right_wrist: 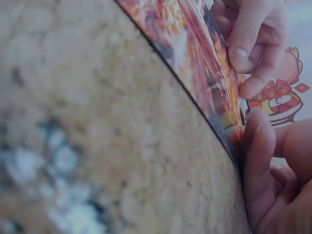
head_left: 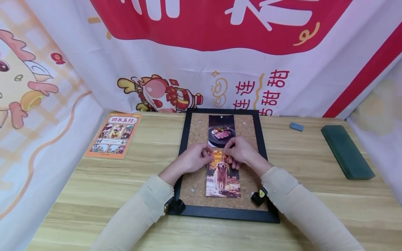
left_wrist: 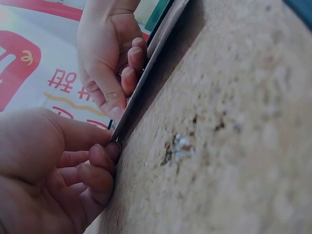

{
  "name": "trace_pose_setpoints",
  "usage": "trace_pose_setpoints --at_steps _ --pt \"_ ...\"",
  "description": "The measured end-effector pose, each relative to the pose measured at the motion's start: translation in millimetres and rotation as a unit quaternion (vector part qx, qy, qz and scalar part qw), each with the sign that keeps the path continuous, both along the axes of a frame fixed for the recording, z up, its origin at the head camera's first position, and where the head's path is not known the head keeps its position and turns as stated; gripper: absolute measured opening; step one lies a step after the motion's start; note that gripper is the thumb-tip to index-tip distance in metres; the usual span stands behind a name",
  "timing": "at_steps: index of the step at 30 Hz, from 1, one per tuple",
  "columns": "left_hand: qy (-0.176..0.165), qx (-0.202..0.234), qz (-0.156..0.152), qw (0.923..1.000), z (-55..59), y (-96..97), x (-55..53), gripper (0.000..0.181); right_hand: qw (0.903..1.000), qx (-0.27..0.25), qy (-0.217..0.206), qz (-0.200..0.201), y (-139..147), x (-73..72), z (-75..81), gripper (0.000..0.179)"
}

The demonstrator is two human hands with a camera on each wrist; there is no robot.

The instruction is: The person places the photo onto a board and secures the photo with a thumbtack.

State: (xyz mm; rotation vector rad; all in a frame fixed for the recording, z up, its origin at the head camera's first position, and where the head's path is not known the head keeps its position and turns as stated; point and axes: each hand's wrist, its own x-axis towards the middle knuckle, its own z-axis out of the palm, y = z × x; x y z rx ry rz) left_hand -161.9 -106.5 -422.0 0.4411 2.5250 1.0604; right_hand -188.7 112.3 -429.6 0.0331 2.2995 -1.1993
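Observation:
A cork board (head_left: 194,174) with a black frame lies flat on the table. On it lies a photo of a golden dog (head_left: 221,177), just below a photo of a plated meal (head_left: 221,127). My left hand (head_left: 196,157) pinches the dog photo's upper left edge between thumb and fingers, as the left wrist view shows. At the middle of the same top edge, my right hand (head_left: 241,150) pinches what looks like a small clear pushpin, mostly covered by the fingertips. Its other fingers curl over the photo's upper right side.
Small clear pins or marks (head_left: 244,122) sit in the cork near the board's corners. To the left lies an orange illustrated booklet (head_left: 111,136). A blue block (head_left: 296,127) and a dark green case (head_left: 347,151) lie on the right. Printed cloth (head_left: 194,66) hangs behind the table.

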Motion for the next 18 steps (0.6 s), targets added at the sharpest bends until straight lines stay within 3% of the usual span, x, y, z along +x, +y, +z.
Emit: trace_pose_setpoints --at_steps 9,15,17,18 --pt "0.013 -0.040 -0.009 0.9991 -4.7 2.7 -0.9 0.019 0.9993 -0.033 -0.015 0.010 7.4 3.4 -1.8 0.015" --pt "0.036 -0.033 -0.020 0.9986 -37.0 -9.8 -14.1 0.017 0.9966 -0.074 -0.023 0.027 16.8 7.7 -0.3 0.019" --pt "0.042 -0.026 -0.020 0.9986 -38.2 -14.2 -13.6 0.019 0.9952 -0.089 -0.023 0.033 20.4 9.6 -0.2 0.022" --pt "0.037 -0.021 -0.015 0.9990 -33.2 -15.4 -11.0 0.019 0.9944 -0.097 -0.020 0.037 22.3 10.9 -0.1 0.023"
